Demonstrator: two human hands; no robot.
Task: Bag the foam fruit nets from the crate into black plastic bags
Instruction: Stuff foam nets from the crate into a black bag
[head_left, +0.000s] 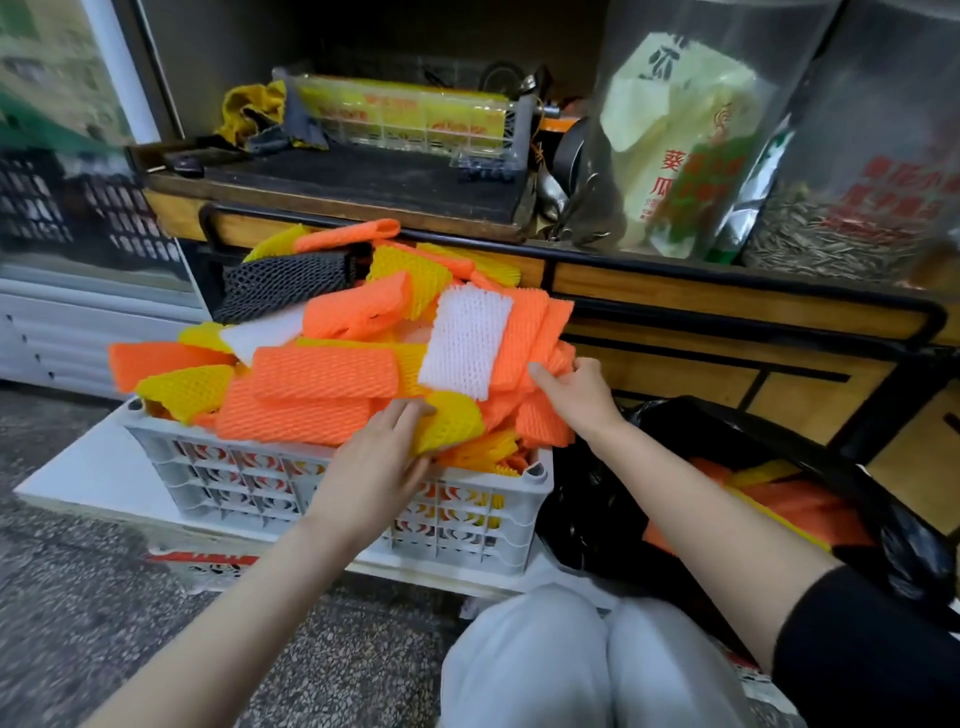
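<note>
A grey slatted crate (249, 478) stands on a white board, heaped with orange, yellow, white and black foam fruit nets (322, 374). My left hand (379, 467) holds a yellow net (454, 421) at the crate's near right corner. My right hand (576, 395) grips a bunch of orange nets (524, 332) with a white net (465, 343) on top, at the heap's right side. To the right of the crate sits an open black plastic bag (587, 519) with orange and yellow nets (795, 499) inside.
Behind the crate runs a wooden counter (727, 296) with a black frame, carrying a clear box, bags of seeds and tools. A glass-fronted cabinet (78, 208) stands at the left. My knees (571, 660) are at the bottom, on a speckled floor.
</note>
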